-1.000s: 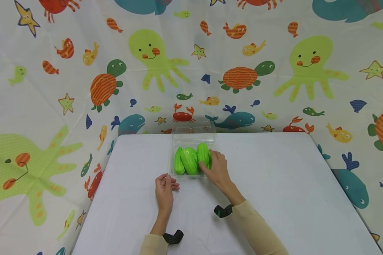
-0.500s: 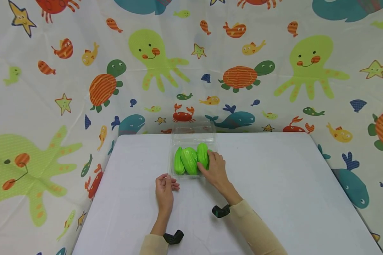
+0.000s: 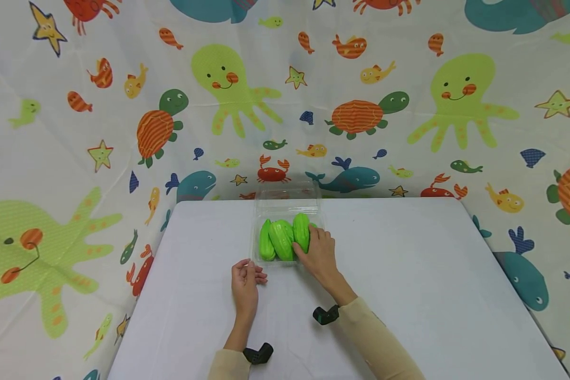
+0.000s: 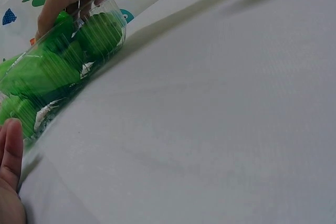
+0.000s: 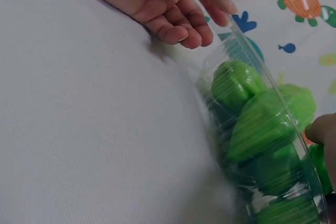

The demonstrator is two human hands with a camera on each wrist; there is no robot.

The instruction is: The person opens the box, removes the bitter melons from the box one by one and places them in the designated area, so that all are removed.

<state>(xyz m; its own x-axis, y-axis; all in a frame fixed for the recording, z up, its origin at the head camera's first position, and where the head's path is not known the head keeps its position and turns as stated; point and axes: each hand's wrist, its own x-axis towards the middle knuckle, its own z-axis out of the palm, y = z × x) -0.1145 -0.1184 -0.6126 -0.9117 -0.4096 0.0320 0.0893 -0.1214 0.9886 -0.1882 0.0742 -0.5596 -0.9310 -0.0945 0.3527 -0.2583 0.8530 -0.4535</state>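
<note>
Several bright green, ridged gourds (image 3: 282,240) lie in a clear plastic clamshell box (image 3: 288,205) at the table's far edge, its lid raised behind. My right hand (image 3: 320,256) reaches into the box's right side, with the thumb at the lower end of one upright green gourd (image 3: 301,228) and the fingers curled along its right; they partly hide another gourd. My left hand (image 3: 245,285) rests at the box's near left corner, fingers loosely bent. In the right wrist view, my left hand (image 5: 163,6) touches the rim with a fingertip, while the other fingers hang relaxed.
A white cloth covers the table (image 3: 408,274). Behind it hangs a curtain (image 3: 285,116) printed with sea animals. Black wrist cameras (image 3: 258,353) sit on both wrists.
My right hand and forearm have shifted slightly left, and the fingers have settled lower along the gourd. The left hand and the box stay in place.
</note>
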